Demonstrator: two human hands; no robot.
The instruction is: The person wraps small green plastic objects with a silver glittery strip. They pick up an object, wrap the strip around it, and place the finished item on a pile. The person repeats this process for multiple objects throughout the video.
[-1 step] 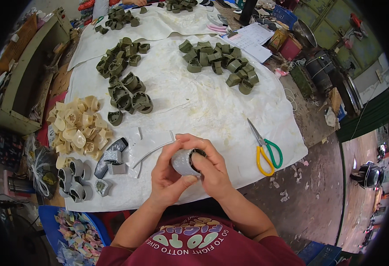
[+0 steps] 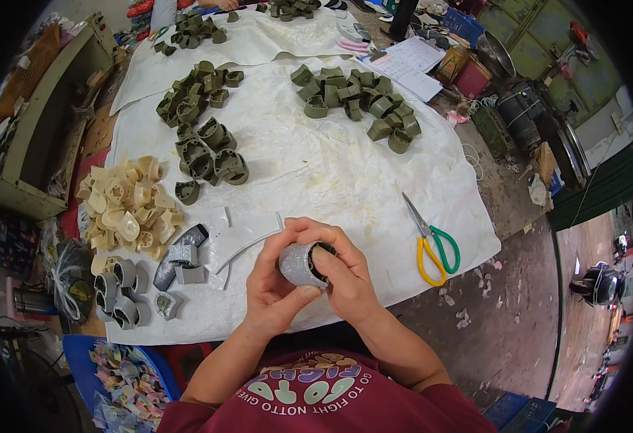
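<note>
My left hand (image 2: 276, 285) and my right hand (image 2: 345, 278) together hold a small glittery silver-grey curved piece (image 2: 298, 265), shaped like a short tube, just above the near edge of a white sheet (image 2: 316, 166). The left thumb presses its underside while the right fingers wrap its dark open end. White backing strips (image 2: 248, 238) lie just left of my hands. Further left sit more silver-grey pieces (image 2: 179, 260) and a cluster of grey ones (image 2: 121, 292).
A heap of cream pieces (image 2: 125, 209) lies at the left. Olive-green pieces form piles at the middle left (image 2: 204, 151) and far right (image 2: 356, 97). Scissors with yellow and green handles (image 2: 432, 242) lie to my right. A green box (image 2: 31, 137) stands beyond the sheet.
</note>
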